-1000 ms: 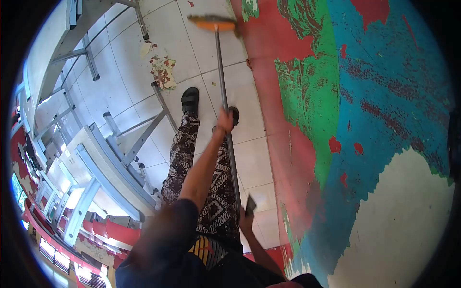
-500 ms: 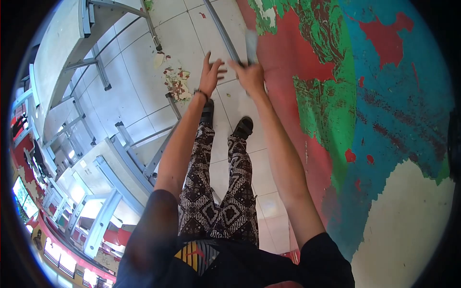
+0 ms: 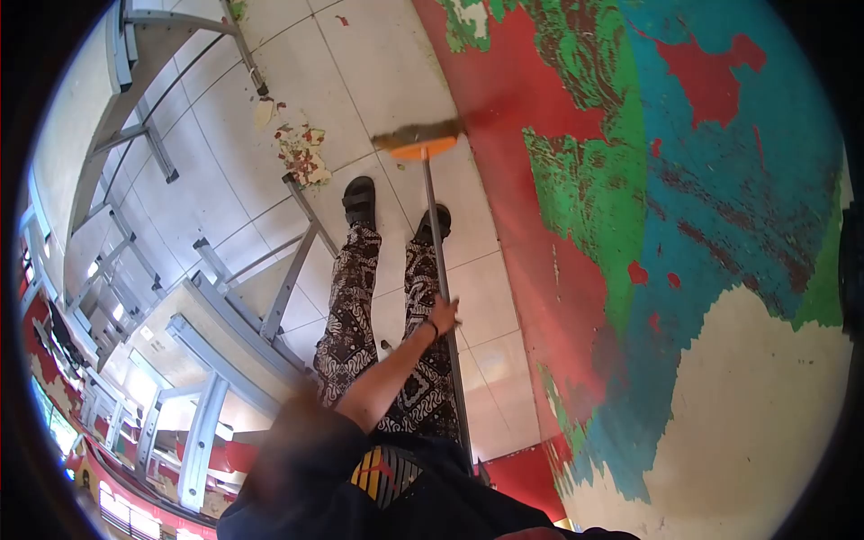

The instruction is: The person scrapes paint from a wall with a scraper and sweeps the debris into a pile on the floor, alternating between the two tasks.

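Note:
A broom (image 3: 433, 202) with an orange head and dark bristles stands in front of my feet. Its bristles meet the tiled floor close to the painted wall. My left hand (image 3: 443, 315) is wrapped round the grey handle, about halfway along. From there the handle runs back toward my body and passes out of sight by my dark shirt. My right hand is out of view. Left of the broom head lies a small heap of paint flakes (image 3: 301, 155) on the floor.
Along the right stands a wall (image 3: 576, 288) with peeling red, green and blue paint. Grey-legged tables (image 3: 202, 423) crowd the left side, one leg reaching near my left foot. My sandalled feet (image 3: 359, 200) are on white tiles.
The broom head has come into view ahead of my feet. My left hand has moved from open in front to the broom handle. My right hand and the pale flat blade beside it have left view.

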`<state>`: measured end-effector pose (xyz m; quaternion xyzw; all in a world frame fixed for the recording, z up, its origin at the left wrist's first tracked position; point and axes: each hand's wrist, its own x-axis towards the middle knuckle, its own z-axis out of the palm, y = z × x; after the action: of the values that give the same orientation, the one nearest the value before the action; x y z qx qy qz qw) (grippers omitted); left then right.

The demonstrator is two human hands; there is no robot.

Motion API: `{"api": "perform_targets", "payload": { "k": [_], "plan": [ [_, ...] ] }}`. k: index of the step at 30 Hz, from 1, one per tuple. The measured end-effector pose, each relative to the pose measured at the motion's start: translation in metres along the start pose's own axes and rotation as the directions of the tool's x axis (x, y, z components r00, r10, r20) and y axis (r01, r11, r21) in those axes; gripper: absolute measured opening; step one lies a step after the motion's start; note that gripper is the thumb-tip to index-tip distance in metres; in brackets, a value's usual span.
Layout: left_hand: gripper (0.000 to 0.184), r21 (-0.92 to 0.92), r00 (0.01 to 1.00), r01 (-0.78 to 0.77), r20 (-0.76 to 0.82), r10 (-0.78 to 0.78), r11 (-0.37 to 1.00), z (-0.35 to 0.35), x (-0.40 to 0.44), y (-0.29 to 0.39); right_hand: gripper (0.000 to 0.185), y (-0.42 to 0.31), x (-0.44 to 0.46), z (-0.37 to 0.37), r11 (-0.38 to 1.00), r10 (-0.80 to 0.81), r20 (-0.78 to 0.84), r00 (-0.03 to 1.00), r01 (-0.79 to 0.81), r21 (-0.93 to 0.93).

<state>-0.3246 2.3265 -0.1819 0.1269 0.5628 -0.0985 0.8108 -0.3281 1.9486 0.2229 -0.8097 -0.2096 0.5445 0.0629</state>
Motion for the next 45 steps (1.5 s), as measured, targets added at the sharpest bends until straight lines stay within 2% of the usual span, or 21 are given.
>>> {"api": "perform_targets", "payload": {
  "k": [3, 5, 6, 7, 8, 10, 14, 15, 20, 21, 23, 25, 29, 32, 34, 35, 37, 38, 39, 41, 45],
  "plan": [
    [0.057, 0.093, 0.999, 0.0, -0.043, 0.004, 0.996, 0.007, -0.013, -0.036, 0.018, -0.02, 0.016, -0.001, 0.987, 0.006, -0.006, 1.0, -0.007, -0.159],
    [0.045, 0.072, 0.997, -0.016, -0.073, 0.021, 0.997, 0.004, -0.017, -0.017, 0.012, -0.084, 0.065, -0.003, 0.961, -0.239, -0.26, 0.936, 0.189, -0.205],
    [0.037, 0.036, 0.995, 0.002, -0.098, 0.002, 0.999, -0.004, -0.006, 0.003, 0.016, -0.119, 0.087, -0.019, 0.941, 0.169, -0.218, 0.961, -0.092, 0.324],
    [0.036, 0.097, 0.984, -0.111, -0.127, 0.123, 0.989, -0.018, 0.01, 0.014, 0.021, -0.157, 0.111, -0.025, 0.874, 0.286, -0.194, 0.938, -0.172, 0.455],
    [0.035, 0.164, 0.958, -0.225, -0.143, 0.249, 0.96, -0.034, 0.032, 0.025, 0.023, -0.139, 0.126, -0.023, 0.825, 0.364, 0.035, 0.931, -0.34, 0.451],
    [0.033, 0.153, 0.905, -0.374, -0.157, 0.396, 0.915, -0.051, 0.045, 0.088, 0.028, -0.135, 0.165, -0.015, 0.807, 0.38, 0.121, 0.917, -0.393, 0.441],
    [0.077, 0.13, 0.839, -0.457, -0.266, 0.475, 0.88, -0.085, 0.077, 0.194, 0.026, -0.173, 0.289, 0.008, 0.807, 0.215, 0.039, 0.976, -0.2, 0.556],
    [0.072, 0.129, 0.824, -0.465, -0.299, 0.481, 0.876, -0.087, 0.069, 0.22, 0.029, -0.196, 0.327, 0.007, 0.879, 0.099, -0.09, 0.991, -0.045, 0.475],
    [0.08, 0.13, 0.773, -0.549, -0.298, 0.56, 0.826, -0.098, 0.022, 0.274, 0.049, -0.342, 0.552, -0.019, 0.9, -0.157, -0.094, 0.983, 0.182, 0.396],
    [0.08, 0.128, 0.765, -0.552, -0.317, 0.561, 0.824, -0.097, 0.012, 0.272, 0.052, -0.377, 0.592, -0.026, 0.955, -0.212, -0.111, 0.971, 0.23, 0.19],
    [0.079, -0.056, 0.762, -0.614, -0.304, 0.572, 0.788, -0.097, -0.003, 0.264, 0.053, -0.448, 0.634, -0.039, 0.877, -0.322, -0.181, 0.929, 0.365, 0.313],
    [0.074, 0.007, 0.749, -0.6, -0.347, 0.565, 0.8, -0.105, -0.009, 0.246, 0.051, -0.49, 0.647, -0.058, 0.853, -0.454, -0.137, 0.88, 0.474, 0.218],
    [0.069, 0.081, 0.717, -0.61, -0.367, 0.593, 0.788, -0.117, -0.023, 0.215, 0.045, -0.451, 0.58, -0.07, 0.733, -0.67, -0.237, 0.704, 0.677, -0.061],
    [0.066, -0.207, 0.857, -0.485, -0.308, 0.414, 0.849, -0.119, -0.034, 0.211, 0.029, -0.34, 0.496, -0.078, 0.894, -0.445, -0.141, 0.885, 0.448, -0.007],
    [0.066, -0.402, 0.88, -0.469, -0.289, 0.377, 0.787, -0.117, -0.033, 0.21, 0.029, -0.249, 0.411, -0.075, 0.941, -0.191, -0.153, 0.97, 0.225, 0.252],
    [0.066, -0.556, 0.904, -0.427, -0.238, 0.355, 0.713, -0.114, -0.033, 0.212, 0.036, -0.162, 0.37, -0.076, 0.938, -0.342, -0.133, 0.93, 0.33, -0.109],
    [0.069, -0.73, 0.927, -0.359, -0.204, 0.315, 0.582, -0.095, -0.046, 0.217, 0.044, -0.177, 0.25, -0.103, 0.992, -0.009, 0.004, 1.0, 0.01, -0.127],
    [0.068, -0.784, 0.915, -0.36, -0.192, 0.355, 0.505, -0.08, -0.052, 0.211, 0.047, -0.178, 0.205, -0.108, 0.911, -0.305, -0.066, 0.95, 0.271, -0.312],
    [0.066, -0.832, 0.899, -0.357, -0.184, 0.396, 0.424, -0.063, -0.057, 0.205, 0.031, -0.154, 0.157, -0.124, 0.301, -0.654, 0.269, 0.707, 0.569, -0.765],
    [0.056, -0.59, 0.961, -0.217, -0.27, 0.064, 0.778, -0.023, -0.036, 0.142, 0.03, -0.149, 0.118, -0.135, 0.362, -0.599, 0.233, 0.766, 0.519, -0.774],
    [0.041, -0.519, 0.959, 0.023, -0.231, -0.166, 0.855, 0.051, -0.06, 0.019, 0.027, -0.113, 0.063, -0.13, 0.596, -0.383, 0.13, 0.914, 0.352, -0.721]
  ]
}}
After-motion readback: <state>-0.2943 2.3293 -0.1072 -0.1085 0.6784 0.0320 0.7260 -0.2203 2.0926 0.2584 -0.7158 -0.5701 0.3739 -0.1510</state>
